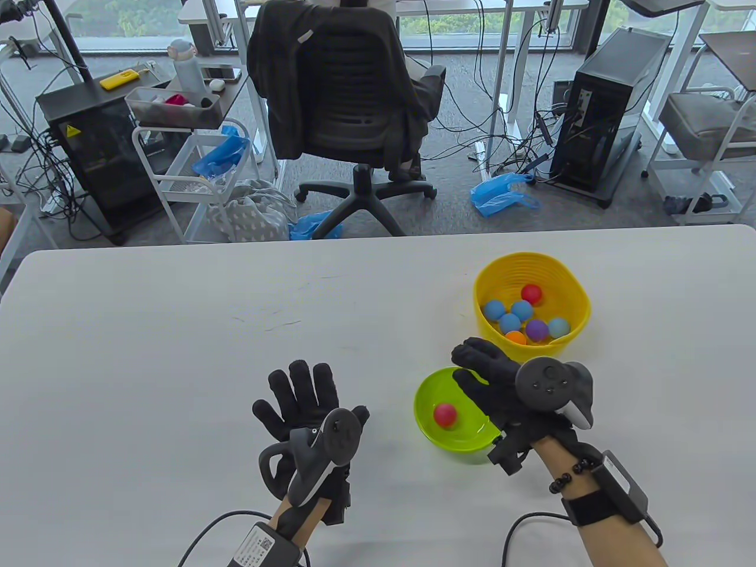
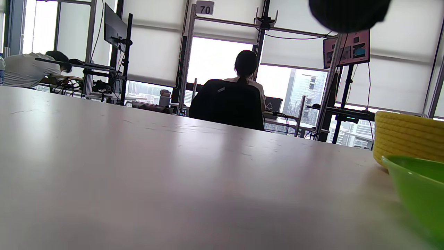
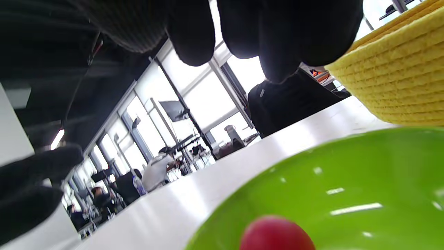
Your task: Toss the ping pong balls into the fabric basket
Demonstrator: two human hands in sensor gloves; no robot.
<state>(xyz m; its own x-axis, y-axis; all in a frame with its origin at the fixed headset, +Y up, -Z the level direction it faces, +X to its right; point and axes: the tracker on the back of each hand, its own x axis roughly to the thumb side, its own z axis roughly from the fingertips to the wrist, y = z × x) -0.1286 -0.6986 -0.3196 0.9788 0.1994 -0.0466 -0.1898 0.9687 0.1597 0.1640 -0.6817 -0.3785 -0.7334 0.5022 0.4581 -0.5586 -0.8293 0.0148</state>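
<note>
Reaching over the green bowl (image 1: 458, 440) on the white counter (image 1: 177, 354), right hand (image 1: 502, 384) poised above the last ball, fingers (image 1: 472, 354) spread loosely and gripping nothing, tips past the bowl's far rim. Left hand (image 1: 307, 407) resting idle on the counter well to the left, fingers splayed flat, holding nothing.

Nearly finished, by the look of it: seven balls (image 1: 522, 319) already lying in the yellow fabric basket (image 1: 582, 301) — four blue, one red, one purple, one orange, though more hidden under the near wall cannot be ruled out. Left to do: one red ball (image 1: 445, 415), sitting alone on the bowl's floor, still to be picked up and tossed.

Small, smooth, matte and round, that red ball; in the right wrist view seen blurred at the bottom edge, directly below the gloved fingertips and apart from them. Basket standing just beyond the bowl, ribbed rope-like wall upright, mouth wide open, a short throw from the hand.
</note>
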